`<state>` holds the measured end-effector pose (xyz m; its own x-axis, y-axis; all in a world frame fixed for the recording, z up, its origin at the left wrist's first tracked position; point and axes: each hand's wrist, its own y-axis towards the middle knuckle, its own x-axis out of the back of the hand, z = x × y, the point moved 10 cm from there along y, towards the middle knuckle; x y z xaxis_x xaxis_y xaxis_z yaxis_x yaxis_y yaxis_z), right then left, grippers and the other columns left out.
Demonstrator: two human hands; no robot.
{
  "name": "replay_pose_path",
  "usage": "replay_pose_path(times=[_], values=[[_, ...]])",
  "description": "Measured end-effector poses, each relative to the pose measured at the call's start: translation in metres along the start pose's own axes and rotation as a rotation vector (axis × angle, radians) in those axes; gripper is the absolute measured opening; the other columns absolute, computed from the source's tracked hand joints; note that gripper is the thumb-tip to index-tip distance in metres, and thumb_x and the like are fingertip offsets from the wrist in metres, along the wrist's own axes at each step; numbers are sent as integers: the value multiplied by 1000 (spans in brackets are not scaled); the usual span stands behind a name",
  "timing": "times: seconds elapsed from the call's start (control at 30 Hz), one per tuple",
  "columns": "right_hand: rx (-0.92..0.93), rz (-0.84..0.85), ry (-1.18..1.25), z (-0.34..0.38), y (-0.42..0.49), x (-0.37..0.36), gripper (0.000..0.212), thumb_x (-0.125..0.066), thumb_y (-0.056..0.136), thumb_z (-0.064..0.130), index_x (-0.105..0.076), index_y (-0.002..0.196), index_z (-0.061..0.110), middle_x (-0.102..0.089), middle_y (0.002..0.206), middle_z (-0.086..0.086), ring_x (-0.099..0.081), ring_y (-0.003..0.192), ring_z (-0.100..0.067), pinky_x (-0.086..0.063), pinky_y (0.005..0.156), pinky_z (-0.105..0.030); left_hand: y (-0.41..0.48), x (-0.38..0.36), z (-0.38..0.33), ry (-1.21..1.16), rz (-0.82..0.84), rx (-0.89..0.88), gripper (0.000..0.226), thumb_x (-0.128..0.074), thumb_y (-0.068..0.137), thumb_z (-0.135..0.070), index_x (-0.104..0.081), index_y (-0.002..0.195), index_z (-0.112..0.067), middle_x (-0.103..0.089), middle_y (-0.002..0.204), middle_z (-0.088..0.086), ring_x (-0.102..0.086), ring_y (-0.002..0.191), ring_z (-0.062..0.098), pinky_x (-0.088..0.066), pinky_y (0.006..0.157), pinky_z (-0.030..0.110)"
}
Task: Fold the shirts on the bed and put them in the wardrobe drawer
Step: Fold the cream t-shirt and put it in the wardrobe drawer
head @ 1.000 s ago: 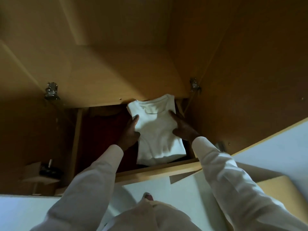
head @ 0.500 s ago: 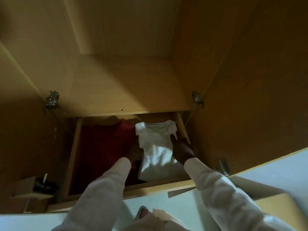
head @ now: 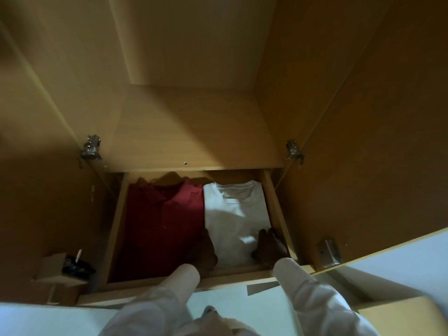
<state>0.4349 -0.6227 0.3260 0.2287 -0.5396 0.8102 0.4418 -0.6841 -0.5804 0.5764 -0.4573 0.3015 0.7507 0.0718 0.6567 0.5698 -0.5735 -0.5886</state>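
The white shirt (head: 236, 214) has dropped from above the drawer's back edge, where both hands carried it a moment ago, and now lies flat inside the drawer (head: 274, 197). It is folded, collar toward 12 o'clock, and fills the right half. Its left edge touches the red polo shirt (head: 164, 219), which lies folded at its 9 o'clock, and its right edge runs along the drawer's side wall.

Both hands have slid down to the shirt's 6 o'clock end. The right hand (head: 269, 249) rests on the near right corner. Its fingers (head: 265, 237) look laid out straight on the cloth, pressing rather than pinching. The left hand (head: 206, 253) sits at the near left corner, in the seam between the two shirts. It is dark there, so I cannot tell whether its fingers hold the cloth or only touch it.

Judging by this, the placing of this shirt is all but done. What seems left is to smooth the near edge and draw the hands out without dragging the fold open.

Pale sleeves (head: 298, 280) reach in from 6 o'clock. Metal hinges (head: 91, 147) sit at the wardrobe's sides at about 10 and 2 o'clock of the drawer, and a small cardboard box (head: 52, 265) stands at its 8 o'clock.
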Motion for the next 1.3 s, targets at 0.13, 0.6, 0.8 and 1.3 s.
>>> replay_pose_path(times=[0.13,0.6,0.8,1.3], values=[[-47,-29,34,1,1,-1,61,-60,89,27,-36,142,9,-35,148,-15,-40,135,-34,-42,107,-42,-8,4,-3,175,-59,-39,86,-61,92,-21,-5,154,-3,-25,155,19,-35,138,36,-35,111,42],[71,96,-3,34,3,-14,129,-83,69,50,12,155,28,13,160,-19,-8,146,-47,-31,112,-56,-3,27,-3,221,-45,-131,73,-64,86,-48,-32,146,-19,-54,132,7,-53,121,28,-47,98,38],[213,140,-88,72,10,-23,127,-82,67,54,12,152,44,32,158,-9,9,144,-53,-31,108,-66,-17,80,33,371,-326,-25,103,-61,78,-64,3,154,-35,11,161,14,9,145,48,-10,114,64],[155,157,-144,87,47,3,123,-82,72,48,12,152,46,33,157,-7,12,144,-52,-32,105,-69,-1,60,65,411,-244,-75,77,-61,84,-56,-31,151,-33,4,162,15,3,149,36,3,119,47]])
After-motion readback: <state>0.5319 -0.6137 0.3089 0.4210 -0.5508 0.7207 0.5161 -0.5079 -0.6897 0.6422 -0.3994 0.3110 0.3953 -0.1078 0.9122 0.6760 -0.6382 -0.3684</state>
